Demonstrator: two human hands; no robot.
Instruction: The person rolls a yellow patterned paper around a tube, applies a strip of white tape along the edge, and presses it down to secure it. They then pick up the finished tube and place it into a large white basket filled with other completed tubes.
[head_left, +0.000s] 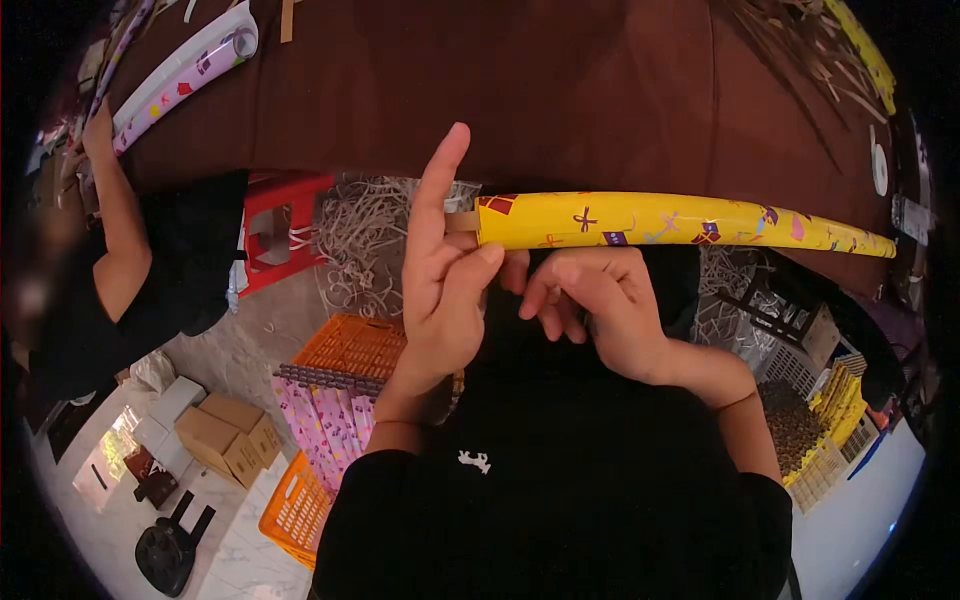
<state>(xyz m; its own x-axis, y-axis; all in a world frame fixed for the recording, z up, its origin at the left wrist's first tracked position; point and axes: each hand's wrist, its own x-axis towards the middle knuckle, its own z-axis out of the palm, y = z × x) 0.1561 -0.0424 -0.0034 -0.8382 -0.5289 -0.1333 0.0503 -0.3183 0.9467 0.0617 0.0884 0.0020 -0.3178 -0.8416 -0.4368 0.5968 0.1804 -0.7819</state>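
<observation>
A long yellow patterned roll (650, 218) lies across the front edge of the brown-covered table, its left end near the middle of the view. My left hand (445, 270) is at that left end, index finger pointing up, thumb against the roll and the other fingers curled behind it. A short tan strip (462, 222) sticks out of the roll's end beside this hand. Just below the roll, my right hand (595, 295) has its fingers bent and partly apart, close to the lower edge; nothing shows between them.
At the left, a co-worker's arm (125, 215) reaches to a pink patterned roll (185, 85). A red stool (275, 235), orange crates (345, 350) and cardboard boxes (228, 435) stand below. Brown strips (790, 50) lie on the table (480, 80) at upper right.
</observation>
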